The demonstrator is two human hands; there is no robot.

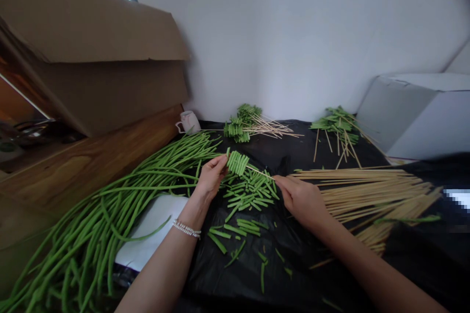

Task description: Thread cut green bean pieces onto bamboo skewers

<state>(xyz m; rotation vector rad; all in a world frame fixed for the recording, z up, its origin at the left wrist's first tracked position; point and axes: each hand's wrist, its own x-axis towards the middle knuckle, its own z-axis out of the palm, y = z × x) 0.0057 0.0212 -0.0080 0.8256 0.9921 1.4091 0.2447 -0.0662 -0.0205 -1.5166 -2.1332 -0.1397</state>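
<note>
My left hand [211,176] pinches the end of a row of short green bean pieces [237,162] threaded on a thin bamboo skewer [259,172]. My right hand [301,198] is closed on the skewer's other end. Both hands hover over a black plastic sheet [293,249]. Just below them lies a loose heap of cut bean pieces [249,193]. A beaded bracelet [186,229] is on my left wrist.
Long uncut green beans [110,215] sprawl to the left. A big pile of bare skewers [370,193] lies to the right. Finished bean skewers lie at the back middle [249,124] and back right [340,124]. A cardboard box [91,54] stands left, a white box [422,112] right, a small white cup [189,121] by the wall.
</note>
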